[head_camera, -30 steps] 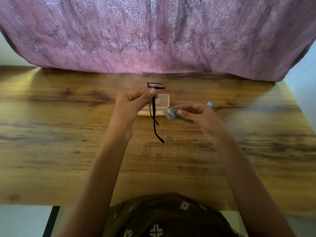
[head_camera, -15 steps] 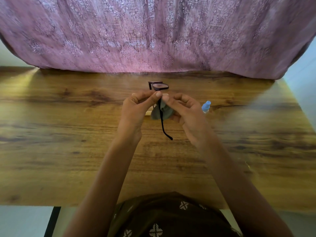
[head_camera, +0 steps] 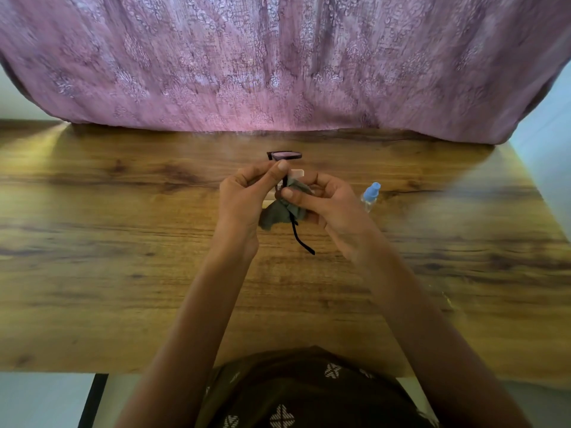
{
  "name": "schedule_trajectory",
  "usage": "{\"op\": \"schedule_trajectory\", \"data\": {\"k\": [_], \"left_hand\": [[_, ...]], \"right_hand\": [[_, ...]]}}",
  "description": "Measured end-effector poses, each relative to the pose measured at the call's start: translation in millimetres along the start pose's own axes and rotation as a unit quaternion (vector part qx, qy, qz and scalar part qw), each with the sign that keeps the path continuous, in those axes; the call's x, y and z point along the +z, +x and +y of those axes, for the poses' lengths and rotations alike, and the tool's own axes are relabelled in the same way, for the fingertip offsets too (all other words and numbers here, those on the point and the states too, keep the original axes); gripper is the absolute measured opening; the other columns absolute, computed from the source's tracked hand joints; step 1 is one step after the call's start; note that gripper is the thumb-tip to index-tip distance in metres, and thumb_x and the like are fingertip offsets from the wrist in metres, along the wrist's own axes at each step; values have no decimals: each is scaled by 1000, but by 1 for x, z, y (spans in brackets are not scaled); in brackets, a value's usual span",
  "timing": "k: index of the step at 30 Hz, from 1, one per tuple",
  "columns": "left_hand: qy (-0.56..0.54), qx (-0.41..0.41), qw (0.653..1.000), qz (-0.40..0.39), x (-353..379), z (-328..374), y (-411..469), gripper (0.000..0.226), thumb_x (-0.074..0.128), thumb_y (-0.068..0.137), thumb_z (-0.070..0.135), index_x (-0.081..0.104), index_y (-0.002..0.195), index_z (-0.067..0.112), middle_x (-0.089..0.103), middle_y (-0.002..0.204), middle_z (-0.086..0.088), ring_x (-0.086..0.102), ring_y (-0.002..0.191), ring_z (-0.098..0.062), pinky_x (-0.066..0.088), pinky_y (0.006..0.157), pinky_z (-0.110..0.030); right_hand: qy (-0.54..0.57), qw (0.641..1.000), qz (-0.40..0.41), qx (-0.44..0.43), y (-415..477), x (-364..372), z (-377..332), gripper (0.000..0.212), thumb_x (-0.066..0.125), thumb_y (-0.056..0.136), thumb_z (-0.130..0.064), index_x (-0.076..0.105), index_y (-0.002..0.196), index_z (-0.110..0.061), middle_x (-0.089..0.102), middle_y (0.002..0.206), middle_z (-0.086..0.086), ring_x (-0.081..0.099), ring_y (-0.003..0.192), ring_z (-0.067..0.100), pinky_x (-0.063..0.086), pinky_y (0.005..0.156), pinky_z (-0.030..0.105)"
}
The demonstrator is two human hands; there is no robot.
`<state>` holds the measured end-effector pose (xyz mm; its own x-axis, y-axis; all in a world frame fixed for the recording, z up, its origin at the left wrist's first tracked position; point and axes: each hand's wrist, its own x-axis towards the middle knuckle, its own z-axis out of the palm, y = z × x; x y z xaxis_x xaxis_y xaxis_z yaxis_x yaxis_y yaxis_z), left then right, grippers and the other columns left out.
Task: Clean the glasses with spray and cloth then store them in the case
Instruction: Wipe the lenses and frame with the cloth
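My left hand [head_camera: 244, 196] pinches the dark-framed glasses [head_camera: 285, 156] near the hinge and holds them up over the wooden table [head_camera: 123, 257]; one lens pokes out above my thumb and a black temple arm hangs down below. My right hand [head_camera: 330, 205] grips a grey cloth [head_camera: 273, 214] and presses it against the lower, hidden part of the glasses. Behind my hands, the pale glasses case [head_camera: 297, 173] lies on the table, mostly covered. A small clear spray bottle [head_camera: 370, 196] with a blue cap stands just right of my right hand.
A pink patterned curtain [head_camera: 278, 63] hangs along the table's far edge. My lap in dark patterned fabric [head_camera: 296, 396] is at the near edge. A black table leg [head_camera: 92, 400] shows at the bottom left.
My right hand brought the cloth over from the right to the glasses and now rubs lower on them, with the cloth spread out beneath. The glasses stay in my left hand.
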<state>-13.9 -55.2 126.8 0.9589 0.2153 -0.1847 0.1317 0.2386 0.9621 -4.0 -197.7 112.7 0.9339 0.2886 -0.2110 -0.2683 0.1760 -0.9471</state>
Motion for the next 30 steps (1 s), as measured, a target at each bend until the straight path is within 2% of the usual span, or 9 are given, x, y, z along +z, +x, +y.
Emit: {"op": "schedule_trajectory", "data": {"k": [3,7,10,12,19,22,25,27,30], "left_hand": [[3,9,1000,14,-2,1,4,15,74,82,26,75,88,12,72,80,6,64,80,-1,49,71,-13],[3,23,999,29,-7,6,9,18,73,84,26,74,92,10,70,82,7,60,72,5,46,69,-12],[-7,31,999,30,-10,10,11,12,72,85,24,75,88,12,71,84,4,59,72,2,45,72,-15],[-11,39,999,28,-11,12,11,11,72,85,22,75,86,11,70,81,5,58,71,2,46,72,-15],[-10,47,998,36,-16,15,11,12,73,84,25,75,84,13,71,81,6,60,74,2,47,75,-15],[3,61,998,35,-16,15,11,17,73,84,26,75,88,10,72,80,7,60,74,2,47,73,-13],[14,59,998,28,-13,12,9,23,74,82,27,75,93,7,72,79,7,60,74,3,47,74,-13],[15,55,998,20,-9,8,6,24,74,82,25,74,97,5,73,81,6,62,76,2,47,72,-11],[21,56,998,9,-1,4,2,23,73,84,21,74,98,3,74,82,3,66,78,0,47,69,-10]], "right_hand": [[-39,999,-18,-4,0,-3,6,34,83,73,-14,64,99,-4,75,96,9,70,97,35,55,90,54],[-74,996,-53,-1,-2,-6,13,26,84,64,-20,64,81,-16,76,89,2,73,84,19,59,68,30],[-106,991,-83,3,-3,-11,18,26,83,62,-20,64,79,-15,75,92,11,71,93,34,56,80,47],[-109,989,-99,12,-4,-15,20,26,81,63,-17,61,80,-12,73,95,15,67,100,42,54,84,51],[-200,969,-128,70,-5,-43,21,19,79,75,-4,64,84,-11,76,94,9,73,90,20,55,68,22],[-171,983,-54,39,-6,-47,19,25,82,68,-12,64,85,-11,77,88,2,73,83,15,57,65,21],[-88,996,15,-18,-5,-42,12,29,81,67,-19,65,89,-13,76,97,7,73,91,22,60,76,32],[-22,999,25,-42,-2,-32,7,30,82,66,-21,66,89,-14,75,103,11,71,97,28,59,83,38],[49,997,21,-56,2,-14,-1,27,82,66,-20,67,88,-15,74,106,12,71,99,25,60,81,34]]}}
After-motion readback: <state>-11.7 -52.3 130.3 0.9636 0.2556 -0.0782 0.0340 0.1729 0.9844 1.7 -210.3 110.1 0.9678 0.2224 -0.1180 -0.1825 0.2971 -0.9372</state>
